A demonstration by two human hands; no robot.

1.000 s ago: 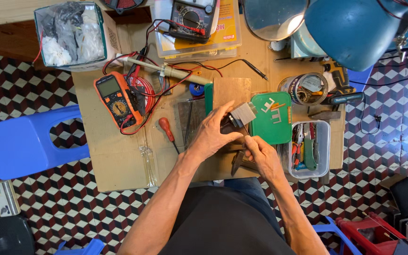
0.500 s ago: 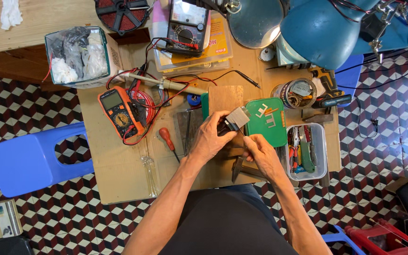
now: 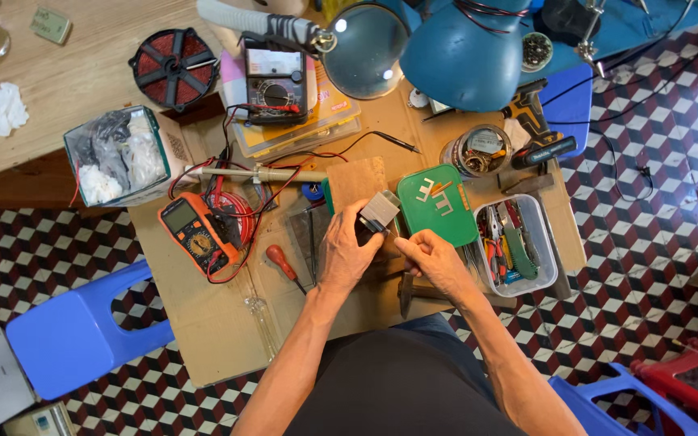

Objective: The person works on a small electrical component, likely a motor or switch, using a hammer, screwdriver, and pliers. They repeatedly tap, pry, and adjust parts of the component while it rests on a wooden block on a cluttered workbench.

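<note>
Two hands were seen at the middle of the worktop, as in the earlier pictures. Against the picture of a second before, the view had shifted, so that more of the far side was shown: a red wire spool and a white rag had come into sight. The hands themselves were little changed in place.

The left hand was closed around a small grey block, which was held just above the worktop, beside a green lid. The block was seen as a squarish metal-grey piece with a dark underside, tilted, its top face catching light. The right hand was held narrow, fingers pinched together just beside the block; whether something small was gripped in it could not be told.

An orange multimeter was lying to the left, a red-handled screwdriver near the left wrist, and a clear tray of tools to the right.
</note>
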